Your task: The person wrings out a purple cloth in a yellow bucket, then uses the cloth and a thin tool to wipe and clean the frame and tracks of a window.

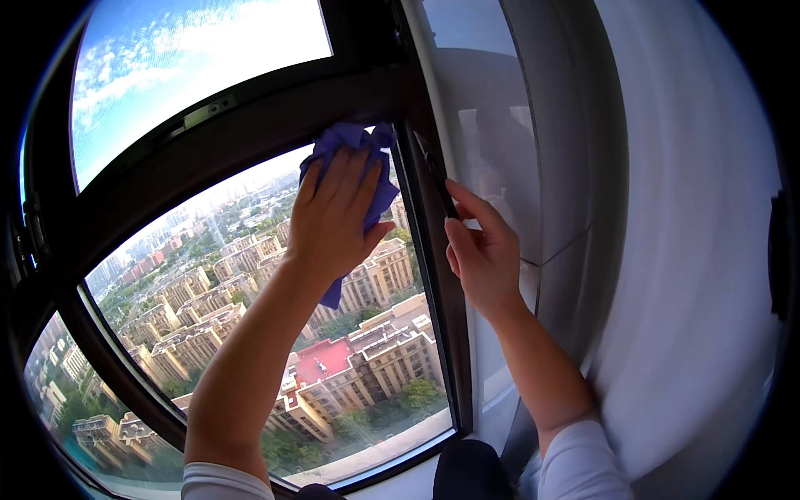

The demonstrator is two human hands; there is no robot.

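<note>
My left hand (331, 215) lies flat over a crumpled purple cloth (381, 159), pressing it to the upper right part of a window pane (250, 244). The cloth's top edge meets the dark window frame (262, 119), and one corner hangs below my wrist. To the right, my right hand (484, 247) pinches a slim black window handle (447, 197) on the frame's side post between thumb and fingers. Part of the handle is hidden by the fingers.
Above is another pane (200, 69) with sky behind it, and a metal latch (206, 114) sits on the crossbar. A tiled wall (500, 137) adjoins the frame on the right. My dark-clad knee (472, 469) is close to the sill. High-rise buildings show far below outside.
</note>
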